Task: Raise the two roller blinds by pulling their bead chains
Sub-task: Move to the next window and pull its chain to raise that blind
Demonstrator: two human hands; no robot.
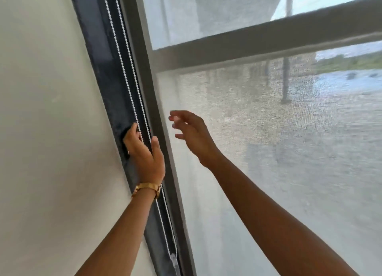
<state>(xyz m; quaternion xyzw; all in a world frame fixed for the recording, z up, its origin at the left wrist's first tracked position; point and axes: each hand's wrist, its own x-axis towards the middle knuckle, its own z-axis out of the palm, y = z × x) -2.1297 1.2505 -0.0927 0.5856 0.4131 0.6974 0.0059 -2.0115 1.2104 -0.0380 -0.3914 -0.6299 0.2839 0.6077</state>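
A white bead chain (pixel 124 54) hangs as a two-strand loop along the dark window frame, left of the grey mesh roller blind (pixel 258 131). My left hand (pixel 144 151), with a gold watch at the wrist, reaches into the frame recess around the chain; the thumb presses against the right strand and the fingers curl behind the left strand. My right hand (pixel 192 133) hovers in front of the blind, just right of the frame, fingers spread and holding nothing. The chain's lower end and its connector (pixel 173 257) hang near the bottom of the frame. A second blind is not in view.
A plain cream wall (pixel 51 131) fills the left side. The dark vertical frame (pixel 157 121) and a horizontal window bar (pixel 258 42) show through the mesh. Outdoor ground, a pole and trees are seen blurred beyond the glass.
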